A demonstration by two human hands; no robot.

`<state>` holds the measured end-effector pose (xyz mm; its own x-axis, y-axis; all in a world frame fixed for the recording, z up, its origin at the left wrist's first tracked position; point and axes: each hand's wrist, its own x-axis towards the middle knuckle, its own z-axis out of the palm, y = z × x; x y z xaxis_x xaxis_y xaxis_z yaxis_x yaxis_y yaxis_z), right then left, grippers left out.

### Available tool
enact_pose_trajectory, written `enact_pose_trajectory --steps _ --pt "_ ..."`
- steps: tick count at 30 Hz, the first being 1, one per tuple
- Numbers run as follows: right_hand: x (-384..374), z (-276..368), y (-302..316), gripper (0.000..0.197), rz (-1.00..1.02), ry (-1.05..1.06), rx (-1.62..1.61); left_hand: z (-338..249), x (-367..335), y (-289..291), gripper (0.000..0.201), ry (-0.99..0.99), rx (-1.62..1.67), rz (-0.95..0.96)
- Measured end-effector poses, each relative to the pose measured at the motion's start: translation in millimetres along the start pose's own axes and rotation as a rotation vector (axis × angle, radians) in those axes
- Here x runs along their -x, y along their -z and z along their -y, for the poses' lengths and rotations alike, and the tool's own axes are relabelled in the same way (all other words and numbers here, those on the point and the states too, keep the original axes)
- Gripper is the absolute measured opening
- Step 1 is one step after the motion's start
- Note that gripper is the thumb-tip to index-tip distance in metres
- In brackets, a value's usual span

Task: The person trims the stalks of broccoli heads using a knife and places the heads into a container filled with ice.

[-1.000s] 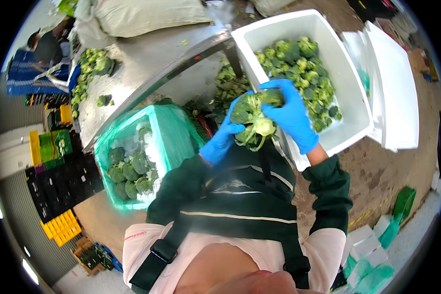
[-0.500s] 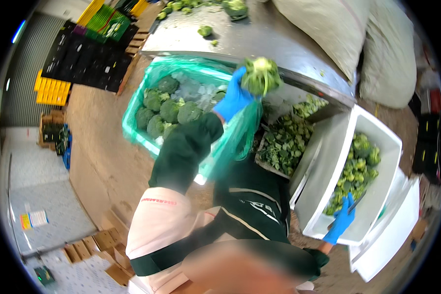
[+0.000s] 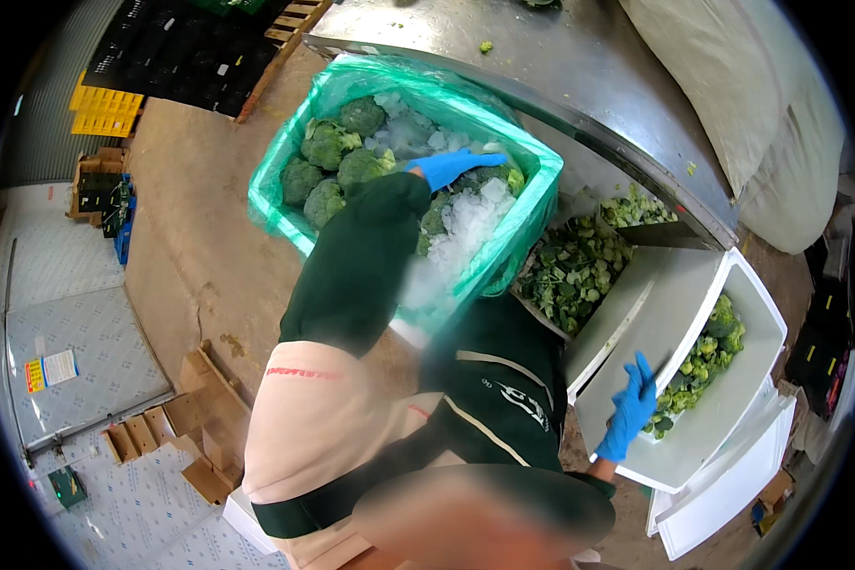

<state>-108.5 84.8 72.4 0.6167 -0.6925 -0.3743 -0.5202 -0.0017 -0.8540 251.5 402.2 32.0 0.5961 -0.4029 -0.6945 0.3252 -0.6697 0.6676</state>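
My left hand [image 3: 454, 168], in a blue glove, reaches into a box lined with green plastic [image 3: 535, 204]. Its fingers lie over a broccoli head [image 3: 487, 178] at the box's right side; the thumb is hidden. Several other broccoli heads [image 3: 325, 144] and crushed ice [image 3: 475, 223] fill the box around it. My right hand [image 3: 627, 416], also gloved in blue, is over the near left wall of a white bin [image 3: 627, 332], fingers stretched out. No tool shows in it. Green broccoli pieces [image 3: 698, 366] lie inside that bin.
Trimmed leaves [image 3: 575, 271] fill a container between the two boxes. A steel table [image 3: 579, 76] runs along the far side, with pale sacks [image 3: 722, 76] at right. White lids [image 3: 727, 484] lean beside the bin. Cardboard [image 3: 214, 427] lies at lower left; black crates [image 3: 176, 52] stand far left.
My left hand has lowered a broccoli head from above the box's right edge into the box. My right hand has drawn left out of the white bin; the blade beside it no longer shows.
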Motion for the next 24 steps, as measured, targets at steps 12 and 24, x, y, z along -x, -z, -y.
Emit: enact_pose_trajectory --steps 12,24 --pt "-19 58 -100 0.028 0.515 0.333 0.187 38 23 -16 0.084 -0.353 0.338 -0.626" --pt "-37 113 -115 0.060 0.334 1.152 0.630 -12 111 -103 0.061 -0.138 1.202 -0.099"
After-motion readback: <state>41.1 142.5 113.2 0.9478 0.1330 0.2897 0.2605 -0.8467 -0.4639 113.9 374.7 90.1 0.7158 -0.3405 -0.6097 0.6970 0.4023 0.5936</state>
